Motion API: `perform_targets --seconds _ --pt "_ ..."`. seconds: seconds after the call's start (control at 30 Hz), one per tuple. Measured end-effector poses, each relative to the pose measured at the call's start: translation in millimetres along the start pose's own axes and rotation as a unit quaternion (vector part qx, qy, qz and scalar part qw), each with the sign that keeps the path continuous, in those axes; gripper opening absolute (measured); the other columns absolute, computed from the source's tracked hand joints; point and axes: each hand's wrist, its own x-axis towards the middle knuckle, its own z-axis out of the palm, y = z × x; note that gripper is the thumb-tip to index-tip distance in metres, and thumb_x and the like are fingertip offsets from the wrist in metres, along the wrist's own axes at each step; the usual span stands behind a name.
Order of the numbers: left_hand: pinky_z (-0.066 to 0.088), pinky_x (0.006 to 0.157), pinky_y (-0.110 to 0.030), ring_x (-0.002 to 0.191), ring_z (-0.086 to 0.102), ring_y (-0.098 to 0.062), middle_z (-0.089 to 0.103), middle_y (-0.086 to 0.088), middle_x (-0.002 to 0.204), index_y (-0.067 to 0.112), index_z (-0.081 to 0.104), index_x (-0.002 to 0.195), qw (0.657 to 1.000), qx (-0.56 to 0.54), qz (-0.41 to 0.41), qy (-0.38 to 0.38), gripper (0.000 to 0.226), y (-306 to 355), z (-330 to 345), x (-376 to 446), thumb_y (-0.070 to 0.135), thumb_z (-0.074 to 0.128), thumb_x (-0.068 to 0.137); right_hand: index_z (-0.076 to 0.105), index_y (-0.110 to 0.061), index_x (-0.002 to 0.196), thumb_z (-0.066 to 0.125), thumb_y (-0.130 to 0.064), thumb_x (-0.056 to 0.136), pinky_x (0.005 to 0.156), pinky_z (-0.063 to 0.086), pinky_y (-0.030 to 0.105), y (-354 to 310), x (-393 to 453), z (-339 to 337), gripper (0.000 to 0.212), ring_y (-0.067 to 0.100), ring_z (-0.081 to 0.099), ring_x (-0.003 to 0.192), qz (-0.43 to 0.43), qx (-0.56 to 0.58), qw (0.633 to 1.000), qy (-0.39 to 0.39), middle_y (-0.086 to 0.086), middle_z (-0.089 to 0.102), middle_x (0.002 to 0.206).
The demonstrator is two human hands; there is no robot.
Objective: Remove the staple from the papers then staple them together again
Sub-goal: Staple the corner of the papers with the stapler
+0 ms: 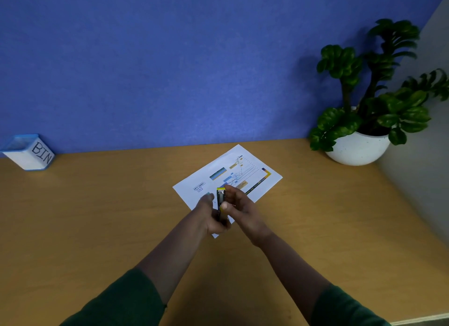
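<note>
The printed papers (228, 177) lie slanted on the wooden desk (97, 216), showing charts and coloured blocks. Above their near corner I hold a small yellow and dark stapler (220, 199) upright between both hands. My left hand (211, 215) grips its lower part from the left. My right hand (239, 207) wraps it from the right, thumb pressed on its side. The near corner of the papers is hidden under my hands, and no staple can be made out.
A white box with a blue rim marked BIN (30, 153) stands at the far left against the blue wall. A green plant in a white pot (359, 145) sits at the back right corner. The desk's right edge runs along a grey wall.
</note>
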Motion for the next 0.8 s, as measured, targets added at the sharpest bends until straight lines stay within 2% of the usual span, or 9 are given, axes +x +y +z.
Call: perform_targets --seconds 0.07,0.17,0.23,0.3,0.37,0.43,0.5,0.6,0.8 --pt "0.042 0.059 -0.029 0.070 0.052 -0.017 0.056 -0.008 0.080 0.008 0.055 0.105 1.000 0.010 0.004 -0.013 0.044 -1.0 0.3 -2.5 0.046 0.035 0.096 0.050 -0.015 0.129 0.062 -0.009 0.088 0.081 0.048 0.011 -0.4 3.2 0.2 0.043 0.002 0.059 0.096 -0.001 -0.020 1.000 0.015 -0.006 0.062 0.104" --pt "0.044 0.064 -0.032 0.074 0.053 -0.021 0.056 -0.012 0.081 0.005 0.055 0.098 0.997 0.048 -0.006 -0.052 0.053 -4.4 0.5 -7.7 0.052 0.030 0.096 0.061 -0.007 0.113 0.060 -0.020 0.090 0.076 0.048 0.021 -4.2 6.9 3.4 0.026 0.012 0.059 0.085 0.002 -0.021 0.996 0.088 0.001 0.062 0.088" --pt "0.046 0.069 -0.034 0.077 0.055 -0.024 0.060 -0.013 0.079 0.006 0.057 0.088 0.991 0.091 -0.032 -0.090 0.064 -6.6 -0.1 -9.3 0.062 0.025 0.093 0.061 -0.005 0.103 0.053 -0.032 0.093 0.064 0.049 0.020 -5.5 9.7 3.7 0.030 0.013 0.060 0.073 0.029 0.024 0.992 0.124 0.003 0.063 0.082" --pt "0.047 0.073 -0.036 0.077 0.060 -0.026 0.068 -0.014 0.073 0.006 0.062 0.086 0.977 0.178 -0.047 -0.105 0.078 -7.1 -0.4 -8.8 0.072 0.020 0.087 0.064 -0.005 0.093 0.044 -0.039 0.096 0.051 0.048 0.022 -7.9 13.4 1.5 0.040 0.014 0.059 0.059 0.094 0.064 0.978 0.174 0.005 0.065 0.070" --pt "0.045 0.081 -0.041 0.081 0.063 -0.028 0.072 -0.014 0.075 0.004 0.063 0.092 0.956 0.272 -0.046 -0.100 0.088 -6.7 -0.7 -8.8 0.076 0.013 0.084 0.061 -0.007 0.075 0.037 -0.034 0.095 0.045 0.039 0.022 -10.2 16.8 -3.6 0.042 0.017 0.050 0.046 0.180 0.129 0.946 0.238 0.004 0.057 0.052" --pt "0.041 0.091 -0.045 0.087 0.064 -0.028 0.072 -0.015 0.086 0.001 0.062 0.099 0.941 0.324 -0.042 -0.083 0.091 -5.4 -2.1 -8.4 0.076 0.012 0.084 0.051 -0.009 0.068 0.030 -0.024 0.093 0.044 0.031 0.022 -11.3 19.0 -6.9 0.036 0.017 0.041 0.044 0.213 0.173 0.924 0.266 0.004 0.048 0.050" --pt "0.038 0.095 -0.047 0.089 0.065 -0.027 0.069 -0.016 0.094 0.001 0.061 0.102 0.934 0.351 -0.031 -0.063 0.089 -4.0 -3.0 -6.1 0.076 0.014 0.085 0.046 -0.010 0.067 0.028 -0.017 0.092 0.044 0.026 0.023 -10.9 20.1 -8.7 0.031 0.016 0.036 0.046 0.227 0.185 0.917 0.271 0.005 0.043 0.055" --pt "0.039 0.093 -0.046 0.085 0.065 -0.027 0.069 -0.016 0.091 0.003 0.059 0.100 0.936 0.349 -0.014 -0.038 0.081 -1.7 -4.5 -2.2 0.072 0.019 0.088 0.039 -0.010 0.064 0.028 -0.011 0.090 0.045 0.022 0.025 -8.2 19.5 -12.0 0.028 0.016 0.029 0.045 0.226 0.192 0.917 0.268 0.006 0.038 0.056" --pt "0.043 0.088 -0.041 0.084 0.062 -0.029 0.066 -0.018 0.092 0.003 0.058 0.097 0.957 0.288 0.018 -0.024 0.058 5.5 -16.7 5.4 0.056 0.034 0.094 0.040 -0.011 0.062 0.028 -0.011 0.090 0.046 0.024 0.026 -4.6 19.1 -22.1 0.031 0.016 0.030 0.045 0.241 0.206 0.915 0.250 0.006 0.041 0.053"
